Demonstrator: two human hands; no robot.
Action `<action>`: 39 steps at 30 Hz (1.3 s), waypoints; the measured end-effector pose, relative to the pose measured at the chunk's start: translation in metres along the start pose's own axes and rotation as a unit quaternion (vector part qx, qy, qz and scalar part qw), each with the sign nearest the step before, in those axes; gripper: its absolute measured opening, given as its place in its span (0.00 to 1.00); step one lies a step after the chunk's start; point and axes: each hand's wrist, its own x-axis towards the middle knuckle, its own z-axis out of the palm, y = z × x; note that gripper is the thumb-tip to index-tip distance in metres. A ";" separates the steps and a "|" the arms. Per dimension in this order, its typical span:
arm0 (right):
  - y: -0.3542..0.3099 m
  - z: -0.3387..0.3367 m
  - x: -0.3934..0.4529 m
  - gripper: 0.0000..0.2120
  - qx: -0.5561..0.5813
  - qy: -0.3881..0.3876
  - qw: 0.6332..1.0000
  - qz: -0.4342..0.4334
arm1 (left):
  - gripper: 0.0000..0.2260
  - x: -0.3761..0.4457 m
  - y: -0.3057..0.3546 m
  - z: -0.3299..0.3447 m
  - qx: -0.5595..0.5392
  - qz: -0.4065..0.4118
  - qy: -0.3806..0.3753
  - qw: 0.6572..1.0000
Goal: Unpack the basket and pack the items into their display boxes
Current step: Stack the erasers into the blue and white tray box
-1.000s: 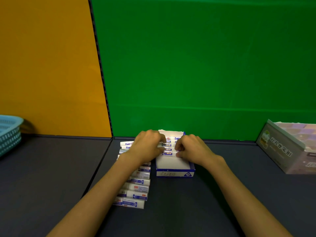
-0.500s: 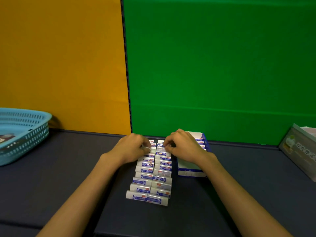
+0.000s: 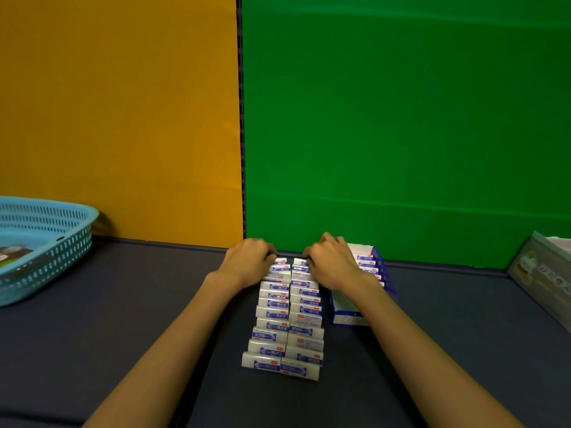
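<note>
On a dark table (image 3: 123,304), my left hand (image 3: 247,262) and right hand (image 3: 332,264), fingers curled, grip the far end of a double row of small boxes (image 3: 287,319) running away from me.

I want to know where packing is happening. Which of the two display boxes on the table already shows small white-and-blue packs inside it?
The blue-edged display box beside the right hand: packs stand inside it. The grey box at the far right shows none.

Orange wall panel (image 3: 117,112) filling the upper left of the frame, green backdrop (image 3: 401,118) across the upper right, dark grey tabletop (image 3: 123,304) spanning the lower half
</note>
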 end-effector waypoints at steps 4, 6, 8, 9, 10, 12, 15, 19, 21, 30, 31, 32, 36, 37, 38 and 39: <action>0.003 0.006 0.005 0.10 0.010 -0.016 1.000 0.005 | 0.10 0.008 -0.003 0.003 -0.012 -0.008 -0.028 1.000; 0.006 0.007 0.007 0.09 0.023 -0.021 1.000 0.005 | 0.09 0.011 -0.004 0.002 -0.018 -0.008 -0.035 0.999; 0.007 0.007 0.008 0.10 0.034 -0.036 0.999 0.005 | 0.08 0.015 -0.004 0.000 -0.021 -0.008 -0.036 0.999; 0.008 0.007 0.008 0.10 0.038 -0.040 0.998 0.004 | 0.08 0.017 -0.004 -0.001 -0.022 -0.010 -0.039 0.999; 0.008 0.006 0.009 0.11 0.043 -0.042 0.998 0.004 | 0.09 0.019 -0.004 -0.001 -0.022 -0.012 -0.043 0.999; 0.009 0.004 0.010 0.12 0.056 -0.042 0.998 0.004 | 0.10 0.021 -0.004 0.000 -0.020 -0.014 -0.059 0.998; 0.009 0.001 0.013 0.13 0.069 -0.046 0.997 0.005 | 0.11 0.022 -0.004 0.006 -0.025 -0.008 -0.081 0.996; 0.008 -0.002 0.015 0.12 0.087 -0.067 0.994 -0.009 | 0.12 0.019 -0.010 0.008 -0.051 -0.024 -0.076 0.996; 0.008 -0.002 0.015 0.10 0.091 -0.077 0.993 -0.006 | 0.11 0.017 -0.012 0.005 -0.094 -0.041 -0.064 0.993; 0.018 -0.011 0.015 0.08 0.331 -0.032 0.942 0.045 | 0.07 0.005 -0.005 -0.016 -0.286 -0.084 -0.055 0.953; 0.019 -0.013 0.014 0.09 0.389 -0.026 0.919 0.051 | 0.07 0.005 -0.002 -0.016 -0.307 -0.089 -0.051 0.946; 0.020 -0.015 0.012 0.10 0.438 -0.023 0.897 0.056 | 0.07 0.005 0.000 -0.018 -0.337 -0.093 -0.051 0.935; 0.028 -0.027 0.003 0.13 0.570 -0.027 0.817 0.078 | 0.06 0.003 0.016 -0.026 -0.472 -0.096 -0.072 0.873; 0.030 -0.030 0.000 0.13 0.597 -0.027 0.797 0.085 | 0.07 0.002 0.020 -0.028 -0.493 -0.095 -0.077 0.861; 0.032 -0.033 -0.003 0.13 0.620 -0.025 0.779 0.092 | 0.07 0.001 0.023 -0.030 -0.509 -0.096 -0.083 0.851; 0.033 -0.035 -0.006 0.12 0.642 -0.022 0.760 0.098 | 0.08 0.000 0.027 -0.032 -0.521 -0.099 -0.088 0.843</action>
